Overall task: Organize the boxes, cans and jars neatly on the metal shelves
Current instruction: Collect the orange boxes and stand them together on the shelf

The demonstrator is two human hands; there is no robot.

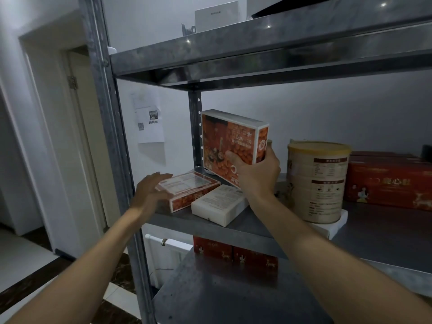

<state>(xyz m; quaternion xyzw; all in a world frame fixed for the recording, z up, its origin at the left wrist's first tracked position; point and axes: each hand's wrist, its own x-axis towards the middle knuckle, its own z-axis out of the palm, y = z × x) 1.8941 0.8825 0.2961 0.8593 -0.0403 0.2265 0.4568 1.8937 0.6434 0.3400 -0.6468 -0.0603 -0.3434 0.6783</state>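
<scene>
My right hand (257, 174) grips an orange box (231, 139) by its lower right corner and holds it upright and upside down above the middle metal shelf (364, 237). A second orange box (189, 191) lies flat at the shelf's left end, and my left hand (149, 192) is spread open against its left side. A white box (219, 204) lies flat beside it, near the front edge. To the right a tall beige can (316, 181) with a yellow lid stands on a flat white box (336, 226).
A large red box (392, 181) fills the shelf's right end. Red boxes (233, 253) stand at the back of the lower shelf (222, 298). A white box (216, 16) stands on the top shelf (257, 43). The shelf's steel post (105, 113) rises at left, with a doorway beyond.
</scene>
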